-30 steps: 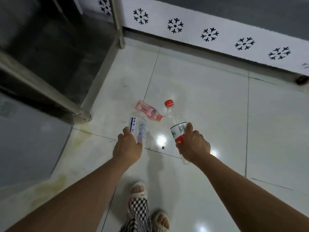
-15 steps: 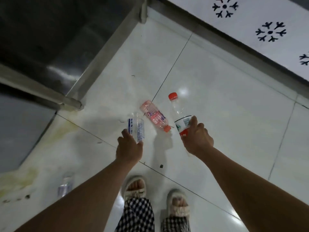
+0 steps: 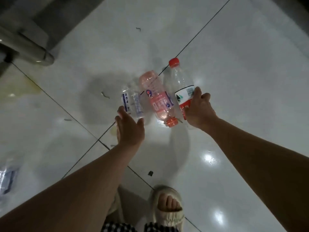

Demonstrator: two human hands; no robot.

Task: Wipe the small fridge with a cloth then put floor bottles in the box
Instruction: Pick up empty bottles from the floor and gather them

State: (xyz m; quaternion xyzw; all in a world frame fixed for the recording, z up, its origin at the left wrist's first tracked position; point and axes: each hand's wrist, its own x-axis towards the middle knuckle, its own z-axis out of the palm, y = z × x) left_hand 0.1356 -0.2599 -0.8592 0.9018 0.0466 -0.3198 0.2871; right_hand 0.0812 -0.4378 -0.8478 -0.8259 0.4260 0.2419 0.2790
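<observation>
Right hand: the right hand [image 3: 198,111] is closed around the label of a clear plastic bottle with a red cap and a red-and-white label [image 3: 181,91], which is held with its cap pointing away from the person.
Left hand: the left hand [image 3: 129,129] is spread open, palm down; a small clear plastic bottle with a blue-printed label [image 3: 133,102] lies just past the fingertips. Whether it is touched cannot be told; it is not gripped.
Middle bottle: a pink-tinted plastic bottle with an orange-red cap [image 3: 158,99] lies on the white glossy tiled floor [image 3: 242,81] between the other two, its cap towards the person.
Further bottle: a blurred clear bottle with a dark label [image 3: 7,173] is seen at the left edge, well apart from the group.
Box: not in view.
Fridge: not identifiable; only a grey metal frame [image 3: 28,49] is seen at upper left.
Stage: bottle collection is judged to be under way, with one bottle in hand.
Risk: the small bottle may be pushed away and rolled along the smooth tile if it is pressed from above rather than enclosed.
Risk: the pink bottle may be knocked by either hand, being close to both.
Risk: the far-left bottle may be overlooked.
</observation>
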